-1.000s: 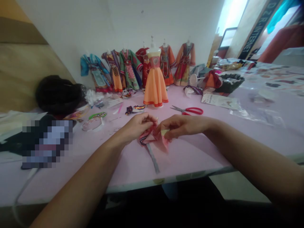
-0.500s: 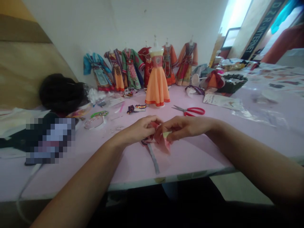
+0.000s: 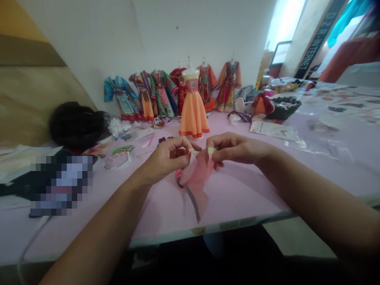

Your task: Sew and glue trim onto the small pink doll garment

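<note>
My left hand (image 3: 167,157) and my right hand (image 3: 237,148) both pinch the top edge of a small pink fabric piece (image 3: 197,178), holding it up just above the pink table (image 3: 237,198). A dark grey ribbon (image 3: 192,202) hangs from the fabric and trails on the table toward me. Behind the hands an orange doll dress (image 3: 192,109) stands on a small mannequin.
A row of colourful doll costumes (image 3: 162,93) lines the back wall. A black bundle (image 3: 75,122) sits at the left, a dark basket (image 3: 283,107) and paper sheet (image 3: 271,128) at the right. Ribbons and small trims (image 3: 121,156) lie scattered left of my hands.
Both hands have lifted the pink fabric off the table and spread it between them. The red scissors behind my right hand are now hidden.
</note>
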Available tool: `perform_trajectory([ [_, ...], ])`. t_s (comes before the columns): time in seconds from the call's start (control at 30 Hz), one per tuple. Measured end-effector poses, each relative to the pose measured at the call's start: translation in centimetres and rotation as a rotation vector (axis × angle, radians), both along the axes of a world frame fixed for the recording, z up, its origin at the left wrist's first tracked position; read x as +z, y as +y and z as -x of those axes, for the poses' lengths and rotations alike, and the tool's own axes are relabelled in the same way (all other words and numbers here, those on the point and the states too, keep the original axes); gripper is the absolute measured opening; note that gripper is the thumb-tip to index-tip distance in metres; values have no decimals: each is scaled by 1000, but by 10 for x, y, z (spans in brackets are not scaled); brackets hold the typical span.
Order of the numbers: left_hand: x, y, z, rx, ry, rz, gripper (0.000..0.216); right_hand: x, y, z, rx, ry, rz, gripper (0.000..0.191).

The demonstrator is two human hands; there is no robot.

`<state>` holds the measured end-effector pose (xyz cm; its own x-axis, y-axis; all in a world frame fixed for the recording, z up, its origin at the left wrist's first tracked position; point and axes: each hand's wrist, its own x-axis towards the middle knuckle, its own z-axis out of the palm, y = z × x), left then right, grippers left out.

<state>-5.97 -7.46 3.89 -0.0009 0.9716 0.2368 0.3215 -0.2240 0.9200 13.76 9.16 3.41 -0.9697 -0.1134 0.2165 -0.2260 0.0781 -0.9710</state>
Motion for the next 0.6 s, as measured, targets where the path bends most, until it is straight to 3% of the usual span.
perform_trajectory([
  [0.23,22,-13,-20,36,182,-85,15,-5,-2,3,-79,41,-91,19],
  [0.43,36,-24,-28,4,256,-67,18,-1,-4,2,-4,55,-39,16],
  [0.6,37,-23,-26,10,305,-28,17,0,-4,2,65,43,8,12],
])
